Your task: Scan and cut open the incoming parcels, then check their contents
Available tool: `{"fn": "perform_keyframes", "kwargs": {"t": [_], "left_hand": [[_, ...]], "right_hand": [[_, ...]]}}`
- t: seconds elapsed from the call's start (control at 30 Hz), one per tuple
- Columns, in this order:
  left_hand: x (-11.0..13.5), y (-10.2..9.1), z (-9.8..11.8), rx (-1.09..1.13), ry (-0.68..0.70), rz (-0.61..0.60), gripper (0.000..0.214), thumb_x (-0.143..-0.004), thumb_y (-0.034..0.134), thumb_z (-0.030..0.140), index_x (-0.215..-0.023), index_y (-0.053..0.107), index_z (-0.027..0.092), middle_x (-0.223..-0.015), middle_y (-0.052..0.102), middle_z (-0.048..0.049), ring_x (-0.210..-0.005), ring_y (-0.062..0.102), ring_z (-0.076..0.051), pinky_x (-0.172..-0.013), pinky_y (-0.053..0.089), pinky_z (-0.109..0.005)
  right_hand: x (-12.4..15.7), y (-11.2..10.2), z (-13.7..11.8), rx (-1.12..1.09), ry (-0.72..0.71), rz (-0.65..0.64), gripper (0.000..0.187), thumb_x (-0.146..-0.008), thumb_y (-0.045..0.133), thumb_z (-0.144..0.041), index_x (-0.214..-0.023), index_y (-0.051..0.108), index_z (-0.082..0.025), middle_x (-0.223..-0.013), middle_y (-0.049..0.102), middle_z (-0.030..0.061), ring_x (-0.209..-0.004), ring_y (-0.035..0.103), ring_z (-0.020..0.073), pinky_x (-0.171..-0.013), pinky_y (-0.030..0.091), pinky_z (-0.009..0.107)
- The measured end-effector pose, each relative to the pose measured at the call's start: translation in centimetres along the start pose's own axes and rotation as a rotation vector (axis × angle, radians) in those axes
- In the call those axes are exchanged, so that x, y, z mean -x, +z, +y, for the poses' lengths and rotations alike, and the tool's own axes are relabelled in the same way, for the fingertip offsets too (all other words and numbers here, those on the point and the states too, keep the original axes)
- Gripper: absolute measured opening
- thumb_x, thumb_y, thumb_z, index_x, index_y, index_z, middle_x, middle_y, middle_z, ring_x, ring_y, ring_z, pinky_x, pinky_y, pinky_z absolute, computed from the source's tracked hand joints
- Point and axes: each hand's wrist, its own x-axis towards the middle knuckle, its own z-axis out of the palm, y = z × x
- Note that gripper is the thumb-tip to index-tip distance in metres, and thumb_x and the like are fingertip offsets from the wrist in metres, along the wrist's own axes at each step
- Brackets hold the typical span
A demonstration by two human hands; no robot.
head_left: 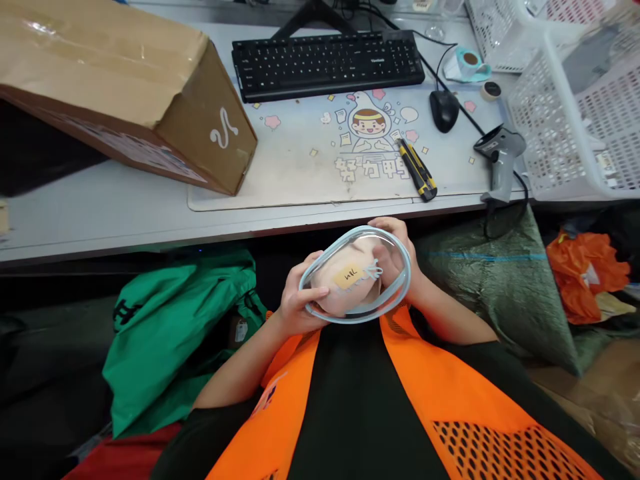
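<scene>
In front of my chest I hold a clear plastic pouch point(361, 313) with a light blue rim, tilted a little. Inside it lies a soft-looking pale pink item point(334, 301), whose kind I cannot make out. A small yellow label point(349, 274) with handwriting shows on it, beside some light blue lacy trim. My left hand point(299, 299) grips the pouch's left end, thumb lying across the front. Around the upper right side my right hand point(403, 243) is closed, its fingers partly hidden behind the see-through wall.
On the desk are a large cardboard box point(215, 127), a keyboard point(327, 63), a mouse point(444, 110), a yellow-black box cutter point(417, 170) and a barcode scanner point(501, 160). White baskets point(555, 120) stand at right. Below the desk are a green bag point(175, 327) and a sack point(500, 280).
</scene>
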Motion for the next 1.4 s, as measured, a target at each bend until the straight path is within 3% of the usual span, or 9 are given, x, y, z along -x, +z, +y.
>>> {"fn": "perform_keyframes", "kwargs": {"t": [0.2,0.3,0.4,0.53,0.63,0.73,0.87,1.1,1.4], "left_hand": [[1.9,-1.6,-0.7,0.019,-0.134,0.154,0.089,-0.054,0.108,0.043,-0.127,0.059,0.034,-0.146,0.057,-0.0113,-0.131,0.068,-0.036,-0.104,0.06,-0.052],[2.5,-1.7,-0.5,0.075,-0.154,0.111,0.093,-0.053,0.108,0.041,-0.131,0.058,0.04,-0.151,0.054,-0.0095,-0.137,0.064,-0.038,-0.11,0.056,-0.056],[2.7,-0.9,0.2,0.26,-0.23,0.005,0.1,-0.068,0.095,0.063,-0.154,0.045,0.047,-0.158,0.051,-0.0109,-0.153,0.048,-0.042,-0.122,0.044,-0.066],[2.7,-0.2,0.9,0.446,-0.619,-0.039,0.099,-0.086,0.078,0.068,-0.169,0.031,0.041,-0.171,0.042,-0.0121,-0.162,0.035,-0.041,-0.131,0.032,-0.065],[2.8,-0.9,0.8,0.488,-0.986,-0.095,0.096,-0.078,0.09,0.059,-0.16,0.052,0.028,-0.166,0.05,-0.0164,-0.154,0.047,-0.043,-0.128,0.039,-0.057],[2.9,-2.4,0.6,0.59,-1.115,-0.159,0.111,-0.067,0.097,0.058,-0.162,0.05,0.025,-0.15,0.064,-0.0175,-0.14,0.062,-0.041,-0.118,0.052,-0.05],[1.4,-3.8,0.7,0.55,-1.122,-0.411,0.112,-0.072,0.096,0.054,-0.166,0.044,0.026,-0.158,0.058,-0.0172,-0.144,0.059,-0.04,-0.12,0.051,-0.049],[-5.1,-3.3,1.0,0.321,-0.822,-0.842,0.11,-0.075,0.093,0.059,-0.167,0.043,0.024,-0.166,0.05,-0.0159,-0.148,0.055,-0.038,-0.126,0.045,-0.05],[-5.0,-3.2,2.2,0.203,-0.692,-0.821,0.11,-0.077,0.091,0.058,-0.169,0.039,0.027,-0.161,0.056,-0.015,-0.14,0.062,-0.038,-0.116,0.054,-0.045]], "right_hand": [[-1.6,-3.6,0.1,-0.202,0.193,-0.643,0.092,-0.098,0.07,-0.06,-0.173,0.026,-0.031,-0.171,0.045,0.0098,-0.155,0.048,0.03,-0.126,0.043,0.046],[-0.8,-3.1,0.5,-0.232,0.272,-0.568,0.088,-0.093,0.074,-0.05,-0.169,0.036,-0.026,-0.162,0.057,0.0113,-0.143,0.061,0.03,-0.115,0.053,0.043],[-0.3,-1.2,0.2,-0.021,0.344,-0.332,0.049,-0.085,0.073,-0.044,-0.127,0.068,-0.02,-0.117,0.079,0.0079,-0.105,0.074,0.0283,-0.088,0.058,0.036],[-0.8,-0.2,-0.6,0.314,0.441,-0.329,0.022,-0.087,0.066,-0.042,-0.094,0.066,-0.021,-0.075,0.071,0.0007,-0.073,0.066,0.0228,-0.067,0.046,0.03],[-0.9,-1.6,-0.7,0.207,0.364,-0.552,0.036,-0.093,0.065,-0.045,-0.119,0.068,-0.02,-0.096,0.078,0.0054,-0.086,0.072,0.0251,-0.073,0.051,0.031],[-0.1,-3.3,-0.1,-0.121,0.224,-0.788,0.06,-0.105,0.054,-0.054,-0.153,0.055,-0.019,-0.142,0.071,0.0122,-0.123,0.07,0.027,-0.098,0.056,0.036],[1.3,-4.2,0.3,-0.153,0.201,-0.9,0.074,-0.106,0.057,-0.057,-0.168,0.041,-0.019,-0.151,0.066,0.0138,-0.127,0.07,0.027,-0.107,0.056,0.04],[-1.7,-5.8,-1.2,-0.138,-0.034,-0.829,0.054,-0.108,0.059,-0.042,-0.161,0.054,-0.027,-0.145,0.069,0.0119,-0.122,0.07,0.0237,-0.107,0.056,0.039],[-2.5,-4.6,-1.5,-0.089,0.04,-1.001,0.064,-0.094,0.076,-0.027,-0.156,0.059,-0.027,-0.137,0.074,0.008,-0.116,0.074,0.0233,-0.097,0.058,0.033]]}}
